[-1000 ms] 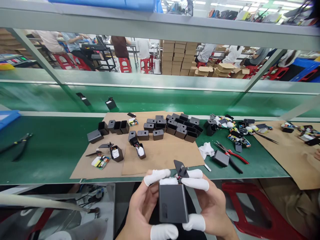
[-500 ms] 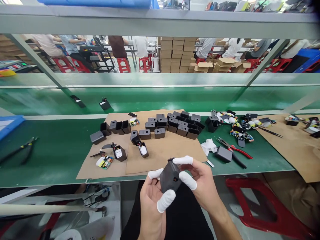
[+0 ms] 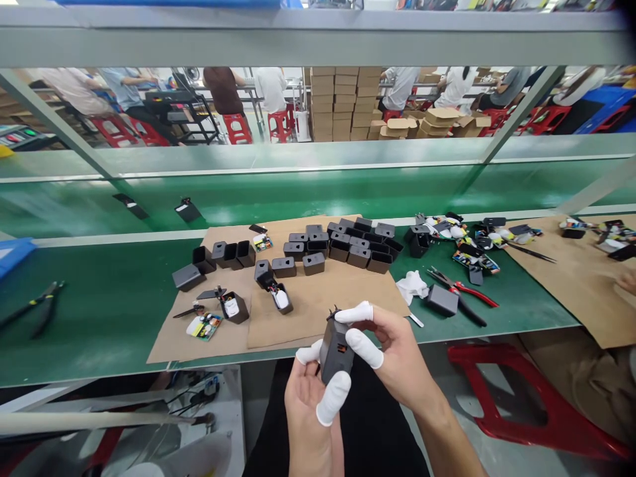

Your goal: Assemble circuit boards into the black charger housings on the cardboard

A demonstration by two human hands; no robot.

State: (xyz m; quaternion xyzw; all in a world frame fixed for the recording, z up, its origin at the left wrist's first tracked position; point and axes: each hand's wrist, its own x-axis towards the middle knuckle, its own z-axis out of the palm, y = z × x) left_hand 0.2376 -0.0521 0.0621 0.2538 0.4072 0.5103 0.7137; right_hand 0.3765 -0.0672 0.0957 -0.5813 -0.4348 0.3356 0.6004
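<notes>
A black power adapter is held up over my lap, in front of the table's edge. Dark plug pins stick out of its top end, and a small opening with orange-brown parts inside shows on the side facing me. White finger cots cover thumb and fingertips on both hands. My left hand grips the adapter from the left and below, thumb against its lower part. The fingers of my right hand close on its top and right side. Beyond them, several black adapter housings stand on cardboard.
Pliers with red and black handles and a grey-black case lie to the right, near crumpled white tissue. Circuit boards rest at the left. More pliers lie far left. A red stool stands below; another person's hand shows at right.
The adapter has turned in my hands, so a narrower side and more of its opening and pins show. The view has shifted slightly. Another person's hand has appeared at the right edge.
</notes>
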